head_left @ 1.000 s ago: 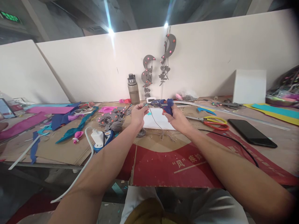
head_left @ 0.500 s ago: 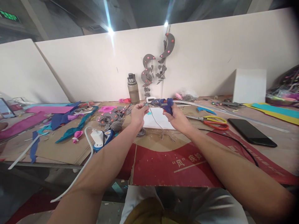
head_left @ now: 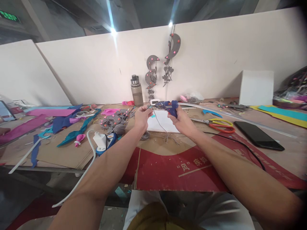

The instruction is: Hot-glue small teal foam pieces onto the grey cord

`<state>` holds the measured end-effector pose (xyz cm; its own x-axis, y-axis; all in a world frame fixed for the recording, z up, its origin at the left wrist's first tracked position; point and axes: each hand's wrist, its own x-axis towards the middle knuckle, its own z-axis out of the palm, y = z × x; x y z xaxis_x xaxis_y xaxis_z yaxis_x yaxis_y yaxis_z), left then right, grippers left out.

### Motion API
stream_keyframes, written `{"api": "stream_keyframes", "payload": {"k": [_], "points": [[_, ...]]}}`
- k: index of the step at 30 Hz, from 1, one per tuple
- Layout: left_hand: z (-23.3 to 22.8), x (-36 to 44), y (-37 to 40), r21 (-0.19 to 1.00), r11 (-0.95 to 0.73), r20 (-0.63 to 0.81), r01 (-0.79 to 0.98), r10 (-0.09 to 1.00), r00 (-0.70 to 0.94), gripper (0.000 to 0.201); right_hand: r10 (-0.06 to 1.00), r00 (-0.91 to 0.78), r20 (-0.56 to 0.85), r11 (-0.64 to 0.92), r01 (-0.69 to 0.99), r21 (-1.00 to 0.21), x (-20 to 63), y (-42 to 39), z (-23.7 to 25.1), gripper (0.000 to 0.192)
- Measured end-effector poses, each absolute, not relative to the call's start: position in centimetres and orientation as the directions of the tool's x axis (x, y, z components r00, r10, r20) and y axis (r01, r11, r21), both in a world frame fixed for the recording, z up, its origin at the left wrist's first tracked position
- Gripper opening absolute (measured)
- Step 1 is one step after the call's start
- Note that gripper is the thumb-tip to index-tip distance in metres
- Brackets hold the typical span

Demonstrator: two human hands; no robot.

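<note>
My right hand [head_left: 183, 123] grips a blue hot glue gun [head_left: 168, 107] with its nozzle pointing left, held above a white sheet [head_left: 162, 125]. My left hand [head_left: 142, 117] pinches the upper end of a thin grey string [head_left: 160, 125] right at the nozzle tip; the string hangs down onto the cardboard. A small teal piece may sit between my left fingers, but it is too small to tell. The gun's black cord [head_left: 240, 145] trails off to the right across the red cardboard [head_left: 187, 172].
Grey felt shapes with pink dots [head_left: 114, 121] lie left of my hands. A power strip with white charger [head_left: 103, 141], scissors [head_left: 217, 124], black phone [head_left: 258, 135], water bottle [head_left: 137, 91], coloured foam scraps [head_left: 59, 123] and a white box [head_left: 256, 88] surround the work area. Moon-shaped hangings [head_left: 163, 68] decorate the wall.
Nearly nothing: both hands stay at the same spot with the glue gun nozzle against the string; only a slight shift of the view.
</note>
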<state>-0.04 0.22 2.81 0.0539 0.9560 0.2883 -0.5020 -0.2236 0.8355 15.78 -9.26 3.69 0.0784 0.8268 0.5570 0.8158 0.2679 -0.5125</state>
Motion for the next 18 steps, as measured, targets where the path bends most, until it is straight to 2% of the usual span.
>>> {"api": "stream_keyframes", "payload": {"k": [6, 18], "points": [[2.79, -0.01, 0.24, 0.836, -0.218, 0.284, -0.504, 0.957, 0.057, 0.027, 0.849, 0.093, 0.520, 0.228, 0.823, -0.520, 15.67, -9.37, 3.79, 0.044], [2.76, -0.03, 0.30, 0.842, -0.224, 0.286, -0.491, 0.957, 0.054, 0.027, 0.827, 0.081, 0.556, 0.256, 0.826, -0.502, 15.79, -9.16, 3.52, 0.041]]}}
